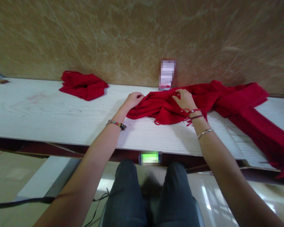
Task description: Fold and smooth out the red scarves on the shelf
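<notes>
A long red scarf (161, 107) with fringed ends lies bunched on the white tabletop. At its left end, my left hand (134, 99) is closed on the edge of the cloth, the fingertips partly hidden. Further along, my right hand (186, 99) has its bent fingers and thumb closed on the gathered middle of the scarf. Some fringe threads stick out under my right wrist. From there the red cloth runs to the right in overlapping folds, and one fringed end hangs over the front edge.
A crumpled red cloth (82, 85) lies at the back left. A phone (167, 75) with a blurred screen leans on the brown marbled wall (123, 41). Below the front edge of the white table (44, 110) a device (150, 158) glows green. A dark cable (26, 201) runs at lower left.
</notes>
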`<state>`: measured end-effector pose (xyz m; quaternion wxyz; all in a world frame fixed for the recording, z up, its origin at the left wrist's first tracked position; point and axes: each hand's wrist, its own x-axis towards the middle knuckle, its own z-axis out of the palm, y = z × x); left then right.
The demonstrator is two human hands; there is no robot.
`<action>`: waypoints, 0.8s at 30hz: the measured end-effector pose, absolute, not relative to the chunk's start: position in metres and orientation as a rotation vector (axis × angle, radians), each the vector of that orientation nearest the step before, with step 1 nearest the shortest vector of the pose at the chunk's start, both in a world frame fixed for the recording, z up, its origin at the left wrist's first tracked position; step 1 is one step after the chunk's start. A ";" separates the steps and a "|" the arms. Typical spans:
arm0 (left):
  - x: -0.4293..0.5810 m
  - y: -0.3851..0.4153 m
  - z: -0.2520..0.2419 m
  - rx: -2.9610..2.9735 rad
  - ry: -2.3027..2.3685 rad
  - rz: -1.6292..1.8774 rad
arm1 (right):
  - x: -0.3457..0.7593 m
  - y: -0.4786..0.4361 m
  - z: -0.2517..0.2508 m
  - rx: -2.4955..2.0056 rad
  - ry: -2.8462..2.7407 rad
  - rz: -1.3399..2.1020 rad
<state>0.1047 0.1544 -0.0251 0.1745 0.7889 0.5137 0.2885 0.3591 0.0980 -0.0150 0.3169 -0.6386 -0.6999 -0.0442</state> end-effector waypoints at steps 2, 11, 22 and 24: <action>0.107 0.153 -0.026 2.266 1.384 0.825 | 0.360 0.099 -0.018 -1.720 -1.857 -0.087; 0.114 0.151 -0.032 2.235 1.271 0.766 | 0.352 0.091 -0.001 -1.690 -1.852 -0.065; 0.113 0.151 -0.025 2.248 1.451 1.007 | 0.362 0.096 -0.005 -1.772 -1.893 -0.018; 0.111 0.152 -0.023 2.264 1.529 1.032 | 0.365 0.096 -0.004 -1.810 -1.864 -0.037</action>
